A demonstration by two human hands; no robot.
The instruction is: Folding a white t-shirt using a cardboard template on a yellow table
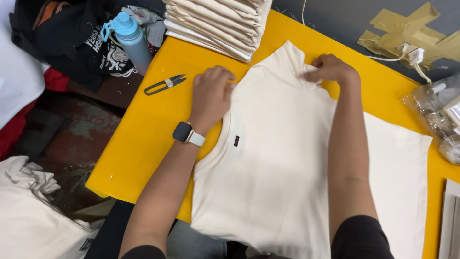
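Left hand (211,96) lies flat on the tee (278,158), pinning it to the table (143,139); right hand (330,69) pinches its sleeve edge, keeping the fold crisp; snips (165,84) left of tee, handy.

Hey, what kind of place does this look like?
Probably a garment workshop or packing station: a cream T-shirt lies spread on a yellow table, with a stack of folded shirts behind it and thread snips close by.

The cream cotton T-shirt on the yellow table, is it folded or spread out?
Mostly spread: the cream cotton T-shirt lies flat on the yellow table, only one sleeve being handled by both hands.
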